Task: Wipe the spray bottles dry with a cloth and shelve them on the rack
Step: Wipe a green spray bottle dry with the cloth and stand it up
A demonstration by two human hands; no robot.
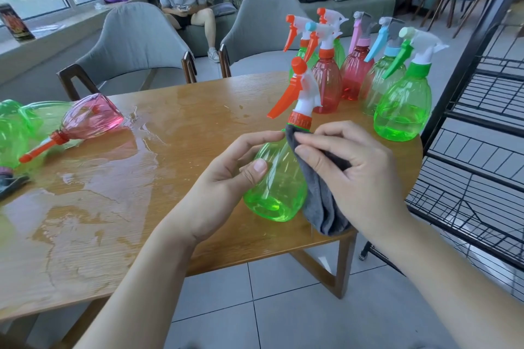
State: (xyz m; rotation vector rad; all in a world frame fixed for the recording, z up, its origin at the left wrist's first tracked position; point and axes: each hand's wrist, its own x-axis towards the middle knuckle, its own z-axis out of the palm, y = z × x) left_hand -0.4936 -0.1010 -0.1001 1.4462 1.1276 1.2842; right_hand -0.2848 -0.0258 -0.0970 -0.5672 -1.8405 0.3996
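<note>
Left hand (226, 176) grips translucent green plastic spray bottle (276, 178), right hand (351, 170) pinches grey cloth (323, 201) against it; black wire rack (482, 156) apparently unloaded, wet bottles remain

Tilted green bottle (276, 178), grey cloth (320, 195) alongside

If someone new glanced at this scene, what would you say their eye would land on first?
Probably the translucent green spray bottle with the orange trigger, held at centre by the left hand while the right hand presses a dark grey cloth against it. Next, the cluster of upright green and red spray bottles at the wooden table's far right, and the wide puddle of water across the wooden table on the left.
</note>
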